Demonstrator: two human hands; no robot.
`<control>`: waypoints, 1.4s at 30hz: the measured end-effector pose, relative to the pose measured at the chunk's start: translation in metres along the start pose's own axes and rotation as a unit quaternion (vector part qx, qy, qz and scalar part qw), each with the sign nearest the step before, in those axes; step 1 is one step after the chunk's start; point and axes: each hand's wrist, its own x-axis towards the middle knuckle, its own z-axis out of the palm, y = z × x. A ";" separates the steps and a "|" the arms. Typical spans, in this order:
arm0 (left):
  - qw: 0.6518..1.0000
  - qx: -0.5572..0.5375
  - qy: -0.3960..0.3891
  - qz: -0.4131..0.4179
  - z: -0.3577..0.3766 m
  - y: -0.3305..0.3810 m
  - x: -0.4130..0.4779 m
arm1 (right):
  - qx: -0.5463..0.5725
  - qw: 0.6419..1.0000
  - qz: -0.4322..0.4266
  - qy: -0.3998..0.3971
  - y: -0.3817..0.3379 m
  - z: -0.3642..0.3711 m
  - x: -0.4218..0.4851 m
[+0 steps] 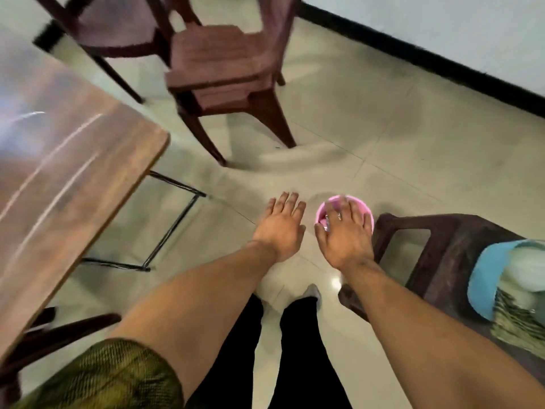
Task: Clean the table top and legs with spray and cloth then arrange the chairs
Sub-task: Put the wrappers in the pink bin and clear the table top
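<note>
At nine o'clock, largest of all, the table (73, 172): brown wooden top, smeared by glare and motion blur, cut off by the left edge. Beneath it toward seven o'clock, thin black table legs (171, 231) on the pale tiled floor (383, 128). At twelve o'clock, reddish stacked chairs (224, 69), well apart from the table, backs cut off at the top. At four o'clock, a dark chair (442, 249) carrying a blue-edged bundle (483, 278), too blurred to name.

Just right of centre, down on the floor, a small pink tub (321, 212), near the dark chair's front corner. Left hand (280, 228) at centre, palm down, fingers straight and slightly spread, holding nothing, just beside the tub at its nine o'clock. Right hand (346, 234) directly over the tub's mouth, fingers straight and fanned across it, not curled round the rim. Resting on it or hovering above it: impossible to tell. A ring (339, 216) on one finger.

Judged a fetching step, not wiping: reaching down for cleaning gear. Next move probably calling for fingers to dip in and close on the contents, or to hook the rim and lift, then a turn toward nine o'clock for the table top.

No spray bottle or cloth to be made out anywhere. Tub contents hidden under the right hand, apart from a pale glint near the thumb. Far table legs out of view.
</note>
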 end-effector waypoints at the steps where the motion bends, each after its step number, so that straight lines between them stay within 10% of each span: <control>1: 1.000 -0.008 0.014 -0.009 -0.011 -0.005 -0.014 | -0.008 1.000 -0.005 0.009 -0.011 -0.014 -0.005; 14: 0.969 -0.054 0.201 -0.130 -0.071 -0.243 -0.304 | -0.002 0.989 -0.124 0.082 -0.368 -0.024 -0.143; 23: 0.954 -0.082 0.169 -0.232 -0.019 -0.415 -0.496 | 0.011 0.975 -0.210 0.068 -0.606 0.022 -0.221; 42: 0.954 -0.087 0.178 -0.225 -0.070 -0.664 -0.518 | -0.048 0.977 -0.194 0.077 -0.818 0.035 -0.142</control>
